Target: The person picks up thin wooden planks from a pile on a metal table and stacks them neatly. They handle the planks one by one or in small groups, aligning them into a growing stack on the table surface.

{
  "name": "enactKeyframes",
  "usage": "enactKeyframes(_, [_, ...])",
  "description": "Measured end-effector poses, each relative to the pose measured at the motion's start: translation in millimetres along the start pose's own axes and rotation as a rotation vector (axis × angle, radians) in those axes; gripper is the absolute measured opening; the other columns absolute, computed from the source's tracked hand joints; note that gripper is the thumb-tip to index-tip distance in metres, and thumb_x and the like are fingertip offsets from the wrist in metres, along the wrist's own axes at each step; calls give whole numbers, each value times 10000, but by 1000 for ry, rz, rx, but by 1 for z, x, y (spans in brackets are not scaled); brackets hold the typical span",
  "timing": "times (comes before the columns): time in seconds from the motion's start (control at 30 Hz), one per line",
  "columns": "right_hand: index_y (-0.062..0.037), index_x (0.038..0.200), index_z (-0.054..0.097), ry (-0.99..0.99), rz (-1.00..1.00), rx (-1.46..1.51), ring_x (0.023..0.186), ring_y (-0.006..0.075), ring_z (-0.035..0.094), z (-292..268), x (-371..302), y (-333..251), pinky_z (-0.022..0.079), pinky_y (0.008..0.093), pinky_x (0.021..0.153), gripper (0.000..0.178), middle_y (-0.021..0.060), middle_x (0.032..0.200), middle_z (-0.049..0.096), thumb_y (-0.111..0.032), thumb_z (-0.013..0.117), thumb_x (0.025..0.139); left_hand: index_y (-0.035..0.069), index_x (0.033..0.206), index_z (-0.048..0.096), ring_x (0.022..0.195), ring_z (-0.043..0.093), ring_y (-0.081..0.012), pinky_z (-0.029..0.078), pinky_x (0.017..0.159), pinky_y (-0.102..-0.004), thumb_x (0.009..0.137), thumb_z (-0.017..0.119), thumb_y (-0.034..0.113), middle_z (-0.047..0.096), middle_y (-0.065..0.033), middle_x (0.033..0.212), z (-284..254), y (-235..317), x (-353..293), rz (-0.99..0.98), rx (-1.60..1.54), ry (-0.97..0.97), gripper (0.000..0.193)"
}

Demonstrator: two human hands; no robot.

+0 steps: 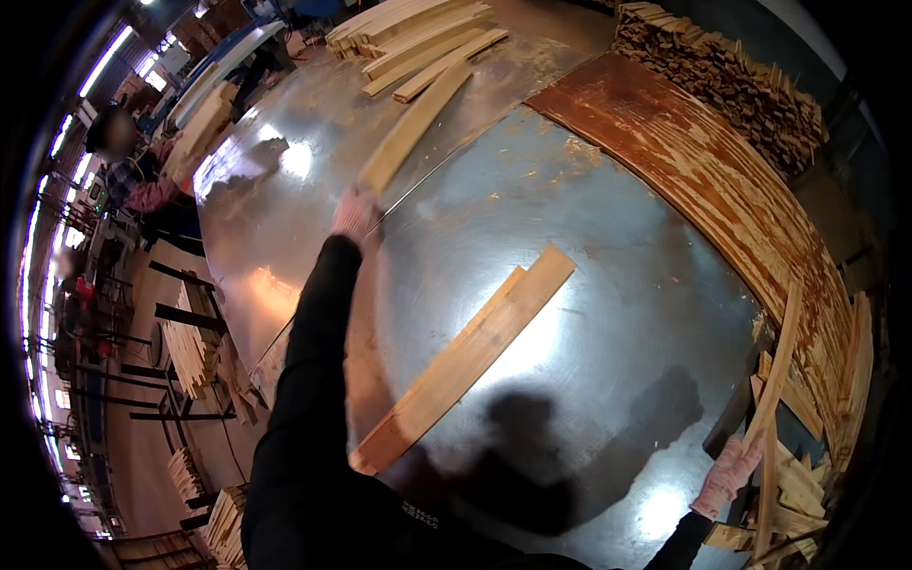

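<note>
My left hand [356, 215], in a pinkish glove, is stretched far across the metal table [608, 228]. Its fingers are closed on the near end of a pale wooden board [414, 131], which lies slanting away from me. At the lower right, my gloved right hand [728, 477] has its fingertips closed at a long thin wooden strip [781, 375] by the table's edge. Between my arms, two wooden boards [470, 366] lie side by side on the metal, touching neither hand.
Several curved boards [408, 33] are stacked at the far end. A worn reddish-brown panel [703, 142] borders the table's right side, with a heap of wood pieces [722, 81] behind it. Offcuts [798, 489] lie lower right. Another person [142, 180] is at far left.
</note>
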State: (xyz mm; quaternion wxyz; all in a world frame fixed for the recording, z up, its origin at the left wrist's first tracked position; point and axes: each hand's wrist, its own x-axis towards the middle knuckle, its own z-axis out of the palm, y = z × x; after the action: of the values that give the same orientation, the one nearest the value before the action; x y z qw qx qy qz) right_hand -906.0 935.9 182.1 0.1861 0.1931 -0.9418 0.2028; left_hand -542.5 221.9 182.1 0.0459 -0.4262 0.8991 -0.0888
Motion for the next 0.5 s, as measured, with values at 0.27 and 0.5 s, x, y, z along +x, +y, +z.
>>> enactKeyframes(0.27, [1,1410,460,-341,329,-209,1228,447,534,-7,105,-12,466,511,1004,895,270,1324,572,-479,772,723,54,1406,506,1172,622,-242,447,1013,-351,924,612,292,657,-122,1258,-72,226,-3,167,-1199,82,548])
enactKeyframes(0.5, [-68,1371,505,-286,91,23,972,405,647,38,62,-21,525,470,813,617,234,1043,658,-151,622,771,121,1431,454,1208,584,-331,506,960,-454,901,632,321,567,-122,1375,-117,379,-86,873,-793,13,594])
